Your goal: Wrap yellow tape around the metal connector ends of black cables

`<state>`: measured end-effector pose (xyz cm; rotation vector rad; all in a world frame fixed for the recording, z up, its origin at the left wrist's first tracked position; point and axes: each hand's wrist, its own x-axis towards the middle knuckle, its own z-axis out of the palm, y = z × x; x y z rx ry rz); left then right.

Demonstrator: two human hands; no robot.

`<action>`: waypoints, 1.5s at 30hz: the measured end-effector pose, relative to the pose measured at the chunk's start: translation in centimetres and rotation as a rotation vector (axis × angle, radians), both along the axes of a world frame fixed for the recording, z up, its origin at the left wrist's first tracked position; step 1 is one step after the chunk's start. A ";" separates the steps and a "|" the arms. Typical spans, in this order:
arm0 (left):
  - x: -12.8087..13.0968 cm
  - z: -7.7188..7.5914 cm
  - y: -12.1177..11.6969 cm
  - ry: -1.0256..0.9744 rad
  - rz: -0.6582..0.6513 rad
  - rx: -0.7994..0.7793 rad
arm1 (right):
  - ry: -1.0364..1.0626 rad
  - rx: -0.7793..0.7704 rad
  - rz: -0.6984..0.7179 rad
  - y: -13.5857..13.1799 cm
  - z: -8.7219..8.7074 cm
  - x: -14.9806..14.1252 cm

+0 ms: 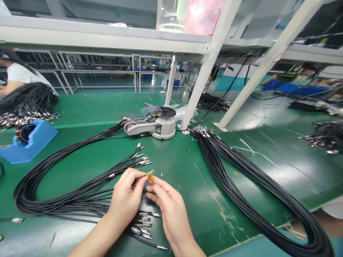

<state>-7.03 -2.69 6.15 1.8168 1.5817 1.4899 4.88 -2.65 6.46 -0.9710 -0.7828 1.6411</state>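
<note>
My left hand (125, 194) pinches a black cable just behind its silver metal connector (151, 172). At that connector, my right hand (170, 203) holds a small piece of amber tape (150, 177) between thumb and finger, touching the connector's neck. Under and around my hands lies a looped bundle of black cables (64, 200), its silver plug ends (144, 223) fanned out beside my left wrist. More plug ends from this bundle point right, just beyond my left hand. The fingertips partly hide the held cable.
A grey round tape dispenser (163, 126) stands mid-table; a blue tape holder (34, 141) is at left. Another cable bundle (241, 167) curves over the right front edge. White posts (200, 71) rise to a shelf. A person (24, 75) sits at far left by piled cables.
</note>
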 end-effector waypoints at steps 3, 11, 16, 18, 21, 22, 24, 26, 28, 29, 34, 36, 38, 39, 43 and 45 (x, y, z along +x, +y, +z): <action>0.3 -0.3 0.0 0.044 -0.005 0.039 | 0.086 -0.075 0.014 0.0 0.1 0.8; 0.1 -0.5 0.1 0.142 0.034 0.098 | -0.236 0.105 -0.017 2.0 1.3 1.7; 0.1 -0.3 0.0 0.156 0.050 0.082 | -0.384 0.163 0.081 2.2 1.5 0.7; 0.1 -0.2 0.0 0.145 0.050 0.069 | -0.396 0.149 0.082 1.9 1.3 0.5; 0.0 -0.1 -0.1 0.114 0.037 0.019 | -0.364 0.141 0.055 1.5 0.9 0.3; 0.0 -0.1 -0.1 0.098 0.033 -0.005 | -0.350 0.146 0.049 1.4 0.8 0.3; -0.1 -0.1 -0.1 0.061 0.030 -0.062 | -0.338 0.165 0.043 1.3 0.7 0.4; -0.1 0.0 -0.1 0.027 0.031 -0.120 | -0.349 0.187 0.037 1.3 0.7 0.5; -0.1 0.1 0.0 0.004 0.031 -0.171 | -0.365 0.206 0.036 1.4 0.6 0.6; -0.1 0.1 0.0 -0.003 0.033 -0.191 | -0.370 0.214 0.037 1.5 0.6 0.6; -0.2 0.2 0.0 -0.005 0.036 -0.225 | -0.385 0.250 0.036 1.6 0.4 0.7; -0.2 0.2 0.0 0.026 0.033 -0.190 | -0.385 0.257 0.034 1.5 0.6 0.7; -0.1 0.2 0.0 0.084 0.030 -0.117 | -0.374 0.260 0.039 1.5 0.8 0.8; -0.1 0.2 0.0 0.113 0.029 -0.074 | -0.368 0.260 0.043 1.5 0.9 0.8; -0.1 0.3 0.0 0.161 0.015 0.048 | -0.353 0.213 0.073 1.5 1.1 1.3; -0.2 0.3 -0.1 0.157 0.007 0.074 | -0.346 0.179 0.075 1.6 0.9 1.7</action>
